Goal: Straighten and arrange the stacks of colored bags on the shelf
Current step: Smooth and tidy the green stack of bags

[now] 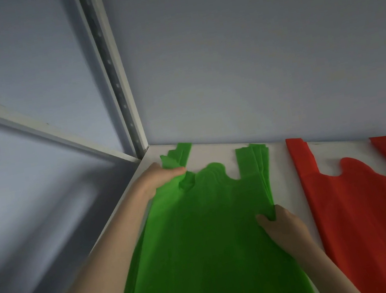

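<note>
Both hands' grip pinches green bags (201,234)

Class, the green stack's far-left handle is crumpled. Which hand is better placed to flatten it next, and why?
Left. The left hand already grips the bunched handle of the green stack. The right hand pinches the stack's right edge, farther away.

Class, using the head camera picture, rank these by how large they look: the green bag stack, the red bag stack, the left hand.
1. green bag stack
2. red bag stack, cut off by the frame edge, so its full size is unsure
3. left hand
</note>
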`<state>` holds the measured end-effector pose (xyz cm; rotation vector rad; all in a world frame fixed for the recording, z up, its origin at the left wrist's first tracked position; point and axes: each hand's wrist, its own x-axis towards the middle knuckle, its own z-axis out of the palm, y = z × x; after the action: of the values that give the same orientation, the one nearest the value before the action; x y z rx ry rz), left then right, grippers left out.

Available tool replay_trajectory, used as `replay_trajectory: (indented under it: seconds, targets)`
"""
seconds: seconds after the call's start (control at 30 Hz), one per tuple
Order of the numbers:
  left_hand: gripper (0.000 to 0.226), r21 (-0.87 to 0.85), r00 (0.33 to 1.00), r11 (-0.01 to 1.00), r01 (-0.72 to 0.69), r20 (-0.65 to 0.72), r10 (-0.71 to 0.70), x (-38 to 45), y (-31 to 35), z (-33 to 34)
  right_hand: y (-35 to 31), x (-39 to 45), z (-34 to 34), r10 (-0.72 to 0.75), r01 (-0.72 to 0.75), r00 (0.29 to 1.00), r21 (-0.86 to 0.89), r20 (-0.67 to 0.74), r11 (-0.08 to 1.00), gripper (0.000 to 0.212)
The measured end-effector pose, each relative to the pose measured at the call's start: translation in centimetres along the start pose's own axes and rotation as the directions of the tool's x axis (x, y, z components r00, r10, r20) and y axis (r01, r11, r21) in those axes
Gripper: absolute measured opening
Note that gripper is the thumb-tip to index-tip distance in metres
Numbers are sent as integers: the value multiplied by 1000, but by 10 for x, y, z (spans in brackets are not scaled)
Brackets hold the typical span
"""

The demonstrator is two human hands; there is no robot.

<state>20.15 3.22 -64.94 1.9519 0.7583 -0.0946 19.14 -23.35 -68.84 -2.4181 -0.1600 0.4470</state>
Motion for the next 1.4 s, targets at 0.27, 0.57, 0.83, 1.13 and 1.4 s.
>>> replay_trajectory:
  seconds: [0.27,0.57,0.83,1.13,1.4]
  targets:
    - [61,-17,881,962,-274,396,258,-55,3,11,-1,-2,0,-24,24,1000,-3,-6,1000,25]
    - [51,660,951,711,-244,20,308,11,-34,-5,-1,-4,1,-33,32,999,-46,-15,998,18]
    - [31,418,883,829,-371,-117,454,8,-14,-2,-3,-6,1,-23,23,1000,-80,3,997,17]
    - [45,18,984,987,-161,-77,162,7,2,3,-5,-8,2,-31,31,1000,-126,-3,992,17]
    - [68,-92,974,991,-102,193,118,-8,4,-17,-2,-7,2,-26,26,1000,-106,-2,994,18]
